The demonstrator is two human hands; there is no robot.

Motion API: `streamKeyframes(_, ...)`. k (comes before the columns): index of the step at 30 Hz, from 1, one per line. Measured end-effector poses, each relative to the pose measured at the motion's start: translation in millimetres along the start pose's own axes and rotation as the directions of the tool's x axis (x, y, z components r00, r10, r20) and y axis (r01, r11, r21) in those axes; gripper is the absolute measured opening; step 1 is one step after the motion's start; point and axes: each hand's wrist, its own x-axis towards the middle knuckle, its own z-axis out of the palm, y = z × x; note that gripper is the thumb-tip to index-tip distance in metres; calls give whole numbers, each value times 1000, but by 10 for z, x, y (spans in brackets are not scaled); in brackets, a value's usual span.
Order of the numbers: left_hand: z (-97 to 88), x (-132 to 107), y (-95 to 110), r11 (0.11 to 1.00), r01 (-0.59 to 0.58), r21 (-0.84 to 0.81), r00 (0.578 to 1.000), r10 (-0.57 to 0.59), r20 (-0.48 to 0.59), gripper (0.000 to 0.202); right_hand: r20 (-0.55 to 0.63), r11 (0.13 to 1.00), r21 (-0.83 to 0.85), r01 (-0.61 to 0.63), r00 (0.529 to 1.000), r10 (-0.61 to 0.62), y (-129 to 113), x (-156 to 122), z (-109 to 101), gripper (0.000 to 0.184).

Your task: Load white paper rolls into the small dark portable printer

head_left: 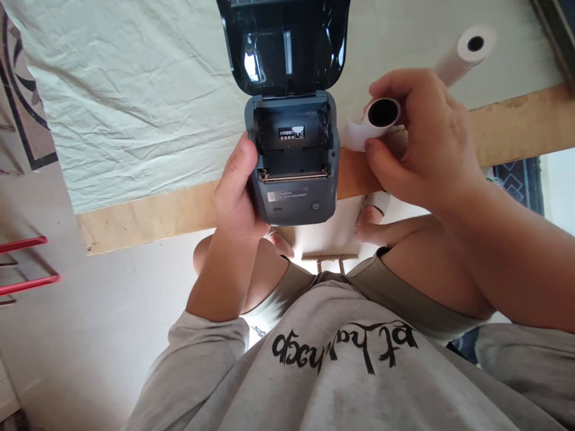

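Note:
A dark blue-grey label printer [296,161] is held near the table's front edge, its glossy black lid [287,48] swung up and away from me. Inside, the paper bay shows a small printed sticker and no roll. My left hand [238,191] grips the printer's left side, thumb on the rim, with the other fingers hidden beneath. To the right, my right hand [426,137] pinches a small white paper roll [372,120] with a dark hollow core. A loose paper end of the roll points toward the printer, apart from it.
A second white paper roll [467,51] lies behind my right hand on the pale green cloth [148,102]. The table's bare wooden edge [148,224] runs along the front. Red bars [29,263] stand at the left, and a dark-framed object [557,30] sits at the far right corner.

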Motion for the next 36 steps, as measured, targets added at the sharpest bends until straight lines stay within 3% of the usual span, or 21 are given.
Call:
streamKeyframes(3,7,-2,-22,999,-37,-17,999,36,-10,35,15,1000,10,-7,1000,7,-12,-18,14,49)
streamKeyframes(8,29,-15,-22,1000,-27,-11,999,27,-29,46,-95,996,-83,-27,995,19,-45,-16,33,29)
streamKeyframes(14,31,-16,14,1000,10,-22,1000,-11,-23,41,-27,999,-2,-51,998,51,-3,-38,9,61)
streamKeyframes(20,25,-9,-26,1000,-11,-10,999,10,-32,33,-34,994,-82,-66,997,63,-22,-31,49,44)
streamKeyframes(23,40,-20,-15,1000,5,-8,998,-5,-57,32,-34,996,-59,-63,998,61,-31,-18,44,52)
streamKeyframes(25,42,-23,-5,1000,8,0,998,-8,-55,30,-43,992,96,-87,995,91,-49,-6,26,62)
streamKeyframes(27,34,-21,-1,1000,16,11,999,-16,-34,27,-31,911,369,-184,977,211,-86,12,2,62)
streamKeyframes(29,29,-18,1,1000,20,18,999,-19,-36,26,57,721,626,-299,939,340,-146,38,-28,54)
streamKeyframes(31,37,-19,4,999,23,22,999,-22,-49,24,113,576,748,-330,918,380,-227,64,-66,47)
streamKeyframes(32,46,-22,6,999,26,23,998,-25,-58,24,99,591,744,-314,925,367,-272,74,-86,45)
streamKeyframes(34,65,-29,6,999,28,27,998,-26,-60,25,-10,755,619,-215,960,281,-360,90,-115,45)
streamKeyframes(36,71,-31,-4,999,13,42,997,-10,-75,29,-125,917,399,-19,989,76,-433,102,-119,46)
